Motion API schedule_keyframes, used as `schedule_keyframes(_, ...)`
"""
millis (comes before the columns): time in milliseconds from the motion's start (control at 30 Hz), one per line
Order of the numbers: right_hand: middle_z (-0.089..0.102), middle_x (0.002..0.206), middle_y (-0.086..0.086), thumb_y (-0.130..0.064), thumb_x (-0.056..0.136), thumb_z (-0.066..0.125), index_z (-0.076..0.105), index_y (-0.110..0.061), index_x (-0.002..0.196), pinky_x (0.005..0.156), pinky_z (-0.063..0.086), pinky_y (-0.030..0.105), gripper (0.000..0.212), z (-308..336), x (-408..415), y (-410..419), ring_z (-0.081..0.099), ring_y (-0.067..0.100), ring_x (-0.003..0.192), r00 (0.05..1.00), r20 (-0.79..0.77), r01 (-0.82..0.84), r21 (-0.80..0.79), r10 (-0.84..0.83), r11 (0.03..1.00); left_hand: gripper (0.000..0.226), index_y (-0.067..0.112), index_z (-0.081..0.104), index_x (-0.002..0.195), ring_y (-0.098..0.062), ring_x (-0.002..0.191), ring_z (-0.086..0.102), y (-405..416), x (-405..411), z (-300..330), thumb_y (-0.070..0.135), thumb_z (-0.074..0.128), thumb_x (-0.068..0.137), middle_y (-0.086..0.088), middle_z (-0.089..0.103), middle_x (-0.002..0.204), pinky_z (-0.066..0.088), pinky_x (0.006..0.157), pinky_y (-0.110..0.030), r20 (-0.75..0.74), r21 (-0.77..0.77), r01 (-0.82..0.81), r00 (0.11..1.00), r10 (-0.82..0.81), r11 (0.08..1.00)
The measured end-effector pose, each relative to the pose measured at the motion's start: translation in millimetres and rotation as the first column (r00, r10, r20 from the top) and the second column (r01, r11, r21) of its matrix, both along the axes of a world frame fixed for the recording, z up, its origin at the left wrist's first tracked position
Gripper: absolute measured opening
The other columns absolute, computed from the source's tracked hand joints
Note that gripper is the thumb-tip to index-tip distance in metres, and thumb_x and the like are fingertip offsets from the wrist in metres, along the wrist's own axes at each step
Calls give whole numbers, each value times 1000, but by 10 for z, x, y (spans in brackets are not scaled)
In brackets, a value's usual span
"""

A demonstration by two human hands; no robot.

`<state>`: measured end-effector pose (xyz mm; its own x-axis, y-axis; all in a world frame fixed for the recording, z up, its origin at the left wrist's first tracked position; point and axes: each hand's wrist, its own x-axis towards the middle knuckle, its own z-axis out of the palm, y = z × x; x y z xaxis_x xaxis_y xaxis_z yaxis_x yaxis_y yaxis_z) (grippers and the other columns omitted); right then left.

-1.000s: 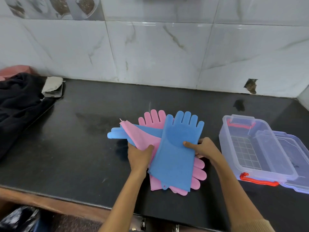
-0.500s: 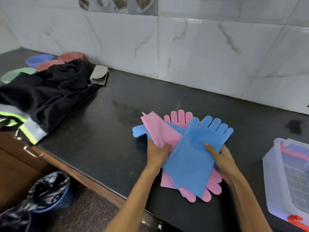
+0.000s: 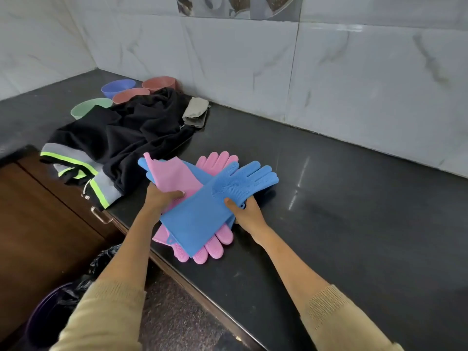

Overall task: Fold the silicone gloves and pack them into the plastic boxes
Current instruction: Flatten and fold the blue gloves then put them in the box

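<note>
Two sleeved forearms are seen reaching from the near edge toward a stack of silicone gloves on the dark surface (image 3: 354, 198). The left hand (image 3: 162, 197) is closed on a pink glove (image 3: 174, 177), its thumb pressed on top of the cuff. The right hand (image 3: 247, 210) is clamped on the top blue glove (image 3: 215, 203), with the thumb laid over the ribbed palm and the fingers tucked under its edge. This blue glove is laid diagonally across the pile, its finger end pointing away to the right. Beneath it, another pink glove (image 3: 212, 248) is seen with its finger end poking out toward the near edge. A third pink glove (image 3: 217, 159) and a second blue glove (image 3: 192, 168) are partly covered farther back. Just beyond, to the left, a black garment (image 3: 126, 133) with neon stripes is heaped on the surface. Four bowls (image 3: 118, 87) are grouped behind it near the tiled wall (image 3: 354, 84).
</note>
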<state>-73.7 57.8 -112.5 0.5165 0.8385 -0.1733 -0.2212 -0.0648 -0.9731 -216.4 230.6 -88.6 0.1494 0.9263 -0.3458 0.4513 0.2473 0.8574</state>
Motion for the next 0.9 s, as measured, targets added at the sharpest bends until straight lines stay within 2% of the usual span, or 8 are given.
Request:
schedule_keyframes(67, 58, 105, -16, -22, 89, 64, 49, -25, 122, 66, 54, 17, 36, 10, -1, 52, 59, 4, 96, 997, -71, 17, -39, -20, 999, 88, 9, 30, 135, -33, 115, 52, -54, 16, 34, 19, 84, 66, -12, 49, 123, 48, 86, -46, -158, 108, -98, 981, 114, 989)
schedule_keyframes(133, 63, 109, -3, -19, 92, 60, 56, -18, 113, 64, 58, 24, 22, -2, 33, 5, 64, 11, 95, 989, -131, 54, -87, -65, 995, 95, 12, 23, 143, -39, 124, 41, -249, 78, 23, 27, 81, 69, -16, 39, 137, 39, 97, -50, -393, 304, -108, 891, 228, 947)
schedule_keyframes(233, 67, 109, 8, -16, 94, 57, 63, -11, 99, 67, 59, 28, 10, 1, 120, -153, 68, 20, 90, 987, -125, 76, -170, -98, 982, 58, 15, 42, 136, -35, 126, 36, -673, 265, -7, 33, 62, 85, -13, 38, 143, 28, 100, -46, -542, 548, 137, 810, 225, 826)
schedule_keyframes(400, 66, 103, 6, -19, 93, 58, 63, -5, 101, 62, 60, 28, 17, 90, 316, -414, 69, 18, 78, 987, -98, 97, -237, -124, 967, 35, 16, 61, 116, -30, 108, 52, -1011, 584, 35, 37, 42, 96, -8, 60, 116, 34, 92, -42, -726, 377, 526, 678, -109, 762)
schedule_keyframes(533, 66, 108, 12, -19, 95, 56, 61, -4, 112, 61, 59, 27, 24, 140, 488, -664, 69, 21, 79, 988, -102, 80, -294, -115, 952, 30, 12, 56, 115, -30, 109, 57, -1114, 745, 105, 32, 43, 97, -10, 63, 117, 36, 92, -39, -715, 324, 569, 670, -198, 756)
schedule_keyframes(700, 69, 103, 14, -16, 90, 62, 59, 2, 117, 54, 57, 24, 33, 140, 813, -1285, 70, 21, 83, 975, -93, 154, -366, -200, 918, 33, 10, 59, 113, -32, 111, 56, -1522, 978, 120, 34, 45, 96, -11, 60, 120, 41, 91, -39, -795, 246, 694, 544, -268, 677)
schedule_keyframes(767, 70, 105, 17, -17, 86, 69, 62, 3, 113, 55, 58, 25, 35, 144, 950, -1630, 71, 24, 86, 958, -86, 220, -385, -272, 896, 31, 9, 58, 113, -32, 113, 57, -1828, 1095, 79, 32, 46, 95, -12, 62, 120, 41, 92, -39, -775, 194, 750, 512, -371, 632)
schedule_keyframes(900, 75, 79, 8, -17, 81, 74, 70, -2, 94, 52, 57, 24, 21, 160, 1099, -2379, 74, 16, 68, 910, -31, 360, -438, -414, 824, 26, 6, 56, 106, -30, 104, 60, -2458, 1279, 28, 29, 51, 95, -11, 63, 112, 46, 76, -37, -629, 148, 780, 548, -551, 608)
